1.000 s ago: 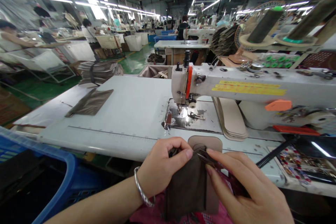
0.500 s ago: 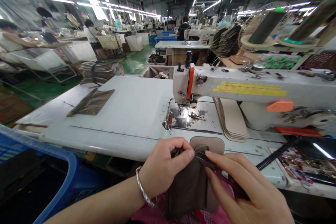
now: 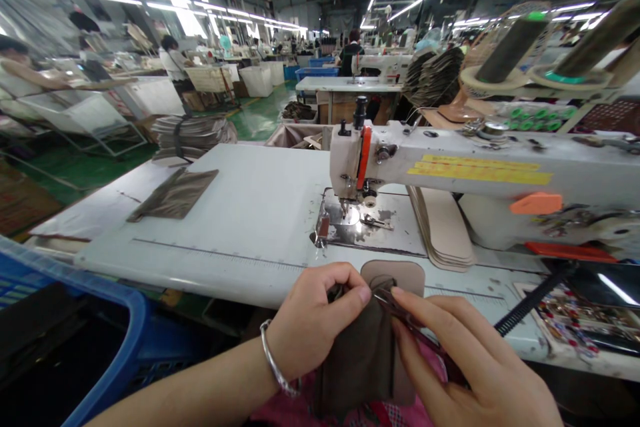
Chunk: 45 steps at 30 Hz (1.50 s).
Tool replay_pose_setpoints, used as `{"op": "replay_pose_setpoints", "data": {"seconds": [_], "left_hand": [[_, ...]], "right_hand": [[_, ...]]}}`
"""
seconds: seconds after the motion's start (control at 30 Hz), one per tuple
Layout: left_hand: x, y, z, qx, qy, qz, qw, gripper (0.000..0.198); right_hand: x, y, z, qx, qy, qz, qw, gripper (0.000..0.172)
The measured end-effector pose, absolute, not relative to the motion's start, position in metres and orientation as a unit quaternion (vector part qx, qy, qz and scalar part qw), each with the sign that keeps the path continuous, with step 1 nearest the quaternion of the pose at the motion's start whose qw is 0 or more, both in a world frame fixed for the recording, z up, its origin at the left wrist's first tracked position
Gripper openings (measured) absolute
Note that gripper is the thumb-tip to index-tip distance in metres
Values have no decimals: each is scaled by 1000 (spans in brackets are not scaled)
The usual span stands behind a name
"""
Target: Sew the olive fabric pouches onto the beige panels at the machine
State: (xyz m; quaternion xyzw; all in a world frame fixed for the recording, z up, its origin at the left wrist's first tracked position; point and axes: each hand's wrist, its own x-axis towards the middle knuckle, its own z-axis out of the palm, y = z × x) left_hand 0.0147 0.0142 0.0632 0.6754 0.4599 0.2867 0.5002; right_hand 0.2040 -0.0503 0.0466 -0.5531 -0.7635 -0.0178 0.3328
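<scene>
Dark brown-grey fabric (image 3: 355, 360) hangs in front of the table edge, its top gathered by my left hand (image 3: 320, 320), thumb and fingers pressed together on it. My right hand (image 3: 465, 353) holds a slim dark red tool (image 3: 425, 332), perhaps tweezers or small snips, with its tip at the fabric beside my left thumb. Behind the fabric lies a beige rounded panel (image 3: 400, 273) at the table's front edge. The sewing machine (image 3: 450, 160) stands just beyond both hands.
A blue basket (image 3: 137, 327) with dark material sits at lower left. On the table (image 3: 250, 200) lie a flat fabric piece (image 3: 183, 193) and stacked beige panels (image 3: 445, 227). A tray of small parts (image 3: 560, 313) is at right. Other people sit further back.
The tool in my right hand shows more clearly, and my right fingers have shifted very slightly. My left hand and the fabric stay nearly where they were.
</scene>
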Motion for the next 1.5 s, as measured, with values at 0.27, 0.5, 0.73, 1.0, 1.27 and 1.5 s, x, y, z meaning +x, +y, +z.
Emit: {"op": "replay_pose_setpoints", "data": {"seconds": [0.27,0.5,0.73,1.0,1.27,1.5], "left_hand": [[15,15,61,658,453,295,525,24],[14,13,60,670,463,284,506,24],[14,13,60,674,463,284,501,24],[14,11,60,675,462,277,505,24],[14,11,61,684,463,280,490,23],[17,8,60,704,466,282,456,21]], "right_hand": [[206,-46,49,-529,-765,54,363,28],[205,-49,46,-539,-765,31,350,28],[206,-49,47,-532,-773,-10,344,29],[207,-52,48,-538,-773,-4,337,28],[209,-51,47,-533,-784,-14,317,28],[209,-52,48,-551,-785,-36,281,28]]}}
